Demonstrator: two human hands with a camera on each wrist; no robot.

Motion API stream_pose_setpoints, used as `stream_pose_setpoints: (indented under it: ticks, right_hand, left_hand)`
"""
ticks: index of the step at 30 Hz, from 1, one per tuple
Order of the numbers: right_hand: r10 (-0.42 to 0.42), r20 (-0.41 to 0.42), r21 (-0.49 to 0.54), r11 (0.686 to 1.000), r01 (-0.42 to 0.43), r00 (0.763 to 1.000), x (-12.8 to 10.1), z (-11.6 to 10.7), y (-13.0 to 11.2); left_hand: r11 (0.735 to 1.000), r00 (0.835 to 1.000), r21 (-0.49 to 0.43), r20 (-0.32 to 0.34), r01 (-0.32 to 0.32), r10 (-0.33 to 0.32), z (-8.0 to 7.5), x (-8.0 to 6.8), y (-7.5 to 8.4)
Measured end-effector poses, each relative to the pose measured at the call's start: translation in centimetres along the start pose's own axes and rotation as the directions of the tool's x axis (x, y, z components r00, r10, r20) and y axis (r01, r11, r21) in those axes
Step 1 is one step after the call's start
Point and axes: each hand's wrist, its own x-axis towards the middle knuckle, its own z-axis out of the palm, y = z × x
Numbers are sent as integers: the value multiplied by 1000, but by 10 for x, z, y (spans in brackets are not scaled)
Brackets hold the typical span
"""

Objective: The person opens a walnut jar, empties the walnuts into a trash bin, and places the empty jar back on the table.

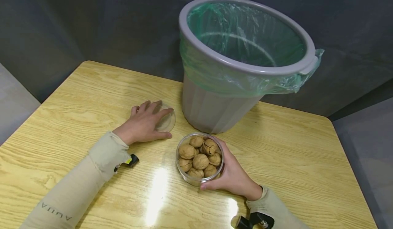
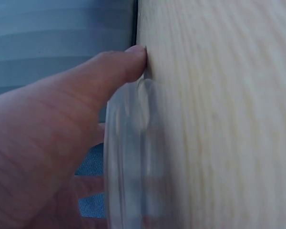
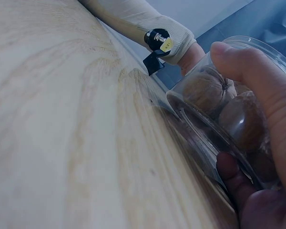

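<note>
Left hand (image 1: 144, 123) lies flat on the wooden table (image 1: 76, 96), fingers straight over a clear round lid (image 1: 167, 121); left wrist view shows a fingertip at the lid's rim, lid flat on the wood. Resting on it, not clasping.

Centre: clear round container (image 1: 199, 159), open-topped, full of walnuts (image 1: 201, 161), stands on the table just right of the lid. Right hand (image 1: 233, 178) wraps its side from the right, thumb at the near rim, fingers behind; a firm clasp.

Behind and right: grey waste bin (image 1: 215, 109) with green liner (image 1: 245, 34), close beyond the container.

Key relation: bin lies straight ahead of the right hand's hold, nearer that hand.
</note>
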Motion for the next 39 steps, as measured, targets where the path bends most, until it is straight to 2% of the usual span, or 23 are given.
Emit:
stream_pose_setpoints:
  ticks: [19,28,39]
  right_hand:
    - [1,-3,-7,1000,-1,1000,0,1,0]
    - [-5,-2,-7,1000,5,1000,0,1,-1]
    - [-9,3,23,1000,9,1000,0,1,0]
  left_hand:
    - [999,1000,-34,18,8,-7,0,0,-1]
    - [1000,1000,-18,26,4,-3,0,-1,0]
    - [999,1000,-31,29,12,-11,1,-1,-1]
